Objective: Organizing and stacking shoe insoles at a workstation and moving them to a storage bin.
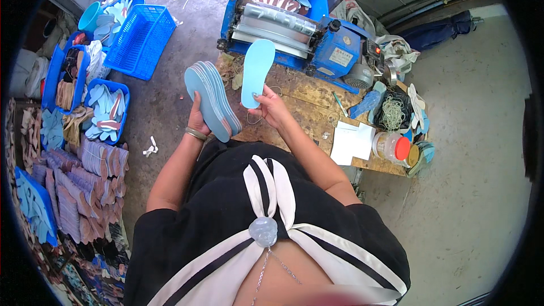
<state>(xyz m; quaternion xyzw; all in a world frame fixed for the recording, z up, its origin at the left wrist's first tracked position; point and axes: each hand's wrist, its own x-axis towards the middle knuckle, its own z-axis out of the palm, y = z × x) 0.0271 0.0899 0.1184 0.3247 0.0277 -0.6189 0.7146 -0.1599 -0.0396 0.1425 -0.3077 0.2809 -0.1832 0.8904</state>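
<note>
Left of us, a blue basket (129, 67) borders some roomy floor (164, 93). Our left hand (198, 120) grips the insole stack (207, 99), fingers hidden behind; our right hand (274, 109) pinches the lower end of a single insole (258, 69), thumb on top, over the table (313, 99). Wide floor past the table's right edge too.

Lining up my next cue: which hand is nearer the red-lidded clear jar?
Right. The right hand, holding one light-blue insole, is left of the red-lidded clear jar and slightly farther forward. The left hand, gripping the insole stack, is farther left.
</note>
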